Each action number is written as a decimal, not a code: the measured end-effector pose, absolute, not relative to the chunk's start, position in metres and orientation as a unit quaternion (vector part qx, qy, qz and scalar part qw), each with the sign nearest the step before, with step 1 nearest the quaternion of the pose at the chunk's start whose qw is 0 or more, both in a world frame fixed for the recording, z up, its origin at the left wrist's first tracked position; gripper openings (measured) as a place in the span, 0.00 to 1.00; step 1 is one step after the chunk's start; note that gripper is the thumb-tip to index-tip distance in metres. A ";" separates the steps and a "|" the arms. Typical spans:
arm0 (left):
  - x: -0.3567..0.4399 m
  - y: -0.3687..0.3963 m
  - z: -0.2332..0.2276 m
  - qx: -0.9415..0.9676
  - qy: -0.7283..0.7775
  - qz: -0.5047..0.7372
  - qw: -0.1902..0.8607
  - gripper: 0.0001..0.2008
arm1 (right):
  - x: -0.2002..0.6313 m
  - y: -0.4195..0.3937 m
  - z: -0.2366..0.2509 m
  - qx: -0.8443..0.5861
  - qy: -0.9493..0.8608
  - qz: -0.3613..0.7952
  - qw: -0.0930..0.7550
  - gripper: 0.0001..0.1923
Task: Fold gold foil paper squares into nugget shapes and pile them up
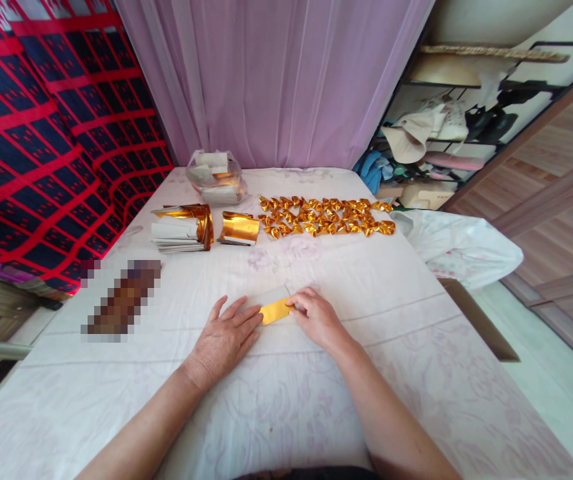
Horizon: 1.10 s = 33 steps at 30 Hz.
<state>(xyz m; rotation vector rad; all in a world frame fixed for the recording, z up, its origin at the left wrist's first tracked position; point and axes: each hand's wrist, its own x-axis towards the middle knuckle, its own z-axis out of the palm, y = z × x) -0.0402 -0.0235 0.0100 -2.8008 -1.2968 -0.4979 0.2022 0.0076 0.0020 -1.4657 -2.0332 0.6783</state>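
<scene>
One gold paper sheet (275,311) under two hands: left hand (226,340) spread flat, right hand (316,317) pinching its edge.

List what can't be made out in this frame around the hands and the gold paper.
- Gold sheet, head view: its left end lies under the left hand, its right end under the right hand fingers, so its full shape is hidden.
- Pixelated patch on the table: blurred, unidentifiable.
- Bag contents: too small and glare-covered to tell.
- Folded gold pieces: too small to count.
</scene>
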 end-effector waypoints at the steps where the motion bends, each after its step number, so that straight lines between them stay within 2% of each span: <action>1: -0.039 -0.024 0.011 -0.898 -0.411 -0.157 0.016 0.15 | 0.203 0.008 0.001 -0.538 -0.756 0.251 0.275 0.14; 6: -0.035 -0.023 0.017 -0.903 -0.400 -0.155 0.026 0.13 | 0.205 0.005 -0.001 -0.518 -0.778 0.190 0.302 0.15; 10: -0.031 -0.018 0.018 -0.894 -0.413 -0.175 -0.006 0.10 | 0.201 -0.004 0.002 -0.512 -0.784 0.149 0.317 0.11; 17: -0.022 -0.009 0.022 -0.878 -0.441 -0.179 -0.042 0.05 | 0.187 -0.013 0.011 -0.456 -0.831 0.157 0.278 0.11; 20: -0.019 -0.009 0.023 -0.876 -0.446 -0.183 -0.031 0.06 | 0.180 -0.014 0.011 -0.455 -0.839 0.142 0.263 0.11; 26: -0.014 -0.013 0.021 -0.864 -0.466 -0.192 -0.026 0.08 | 0.175 -0.014 0.006 -0.445 -0.851 0.092 0.264 0.03; 31: -0.019 -0.013 0.017 -0.865 -0.458 -0.201 -0.048 0.12 | 0.177 -0.015 0.008 -0.437 -0.857 0.075 0.263 0.07; 33: -0.021 -0.012 0.017 -0.862 -0.460 -0.206 -0.049 0.10 | 0.178 -0.016 0.009 -0.436 -0.858 0.080 0.258 0.08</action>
